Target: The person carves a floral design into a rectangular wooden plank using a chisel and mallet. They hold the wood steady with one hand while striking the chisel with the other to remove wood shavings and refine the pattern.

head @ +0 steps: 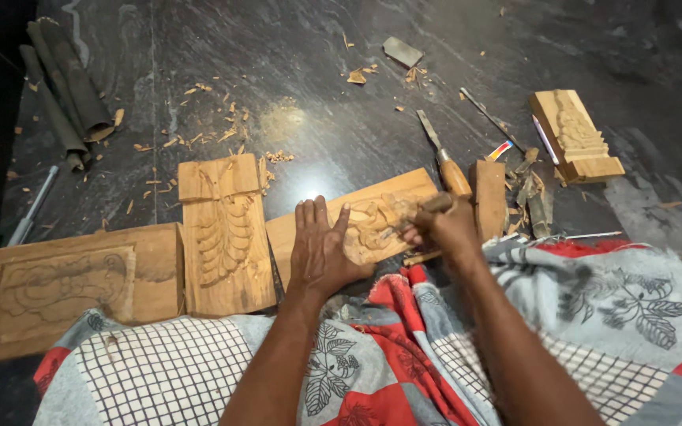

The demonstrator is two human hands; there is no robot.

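Patterned cloth [515,347] in red, grey and white is seen nearest, draped beneath both forearms. On the carved wooden panel [369,221], lying flat on the dark stone floor [309,87], the left hand [321,248] is pressed palm down with fingers spread apart. The right hand [444,225] is closed around a wooden-handled chisel [416,213], its tip set against the pale relief. Both arms are extended forward. Beside the panel a second carved panel [226,233] is laid; farther off, a loose chisel [445,154] and a small carved block [578,134] are seen among shavings.
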